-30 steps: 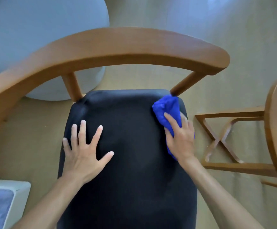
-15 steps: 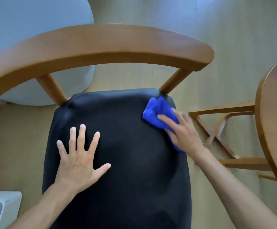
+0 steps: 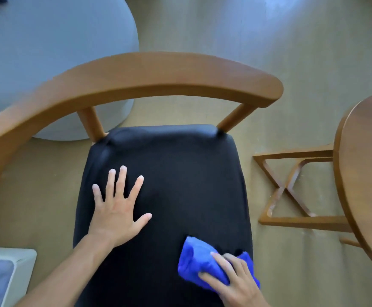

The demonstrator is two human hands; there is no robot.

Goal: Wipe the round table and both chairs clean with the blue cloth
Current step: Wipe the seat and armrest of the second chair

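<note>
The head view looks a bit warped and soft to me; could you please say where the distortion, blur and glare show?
Head view: wide-angle bending curves the chair backrest and the round table; the blue cloth under the right hand is slightly smeared; the left hand stays sharp; pale daylight glare washes the floor at upper right.

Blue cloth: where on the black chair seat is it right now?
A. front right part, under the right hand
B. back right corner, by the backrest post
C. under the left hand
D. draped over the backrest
A: the blue cloth lies bunched under the right hand on the front right of the black seat.
</note>
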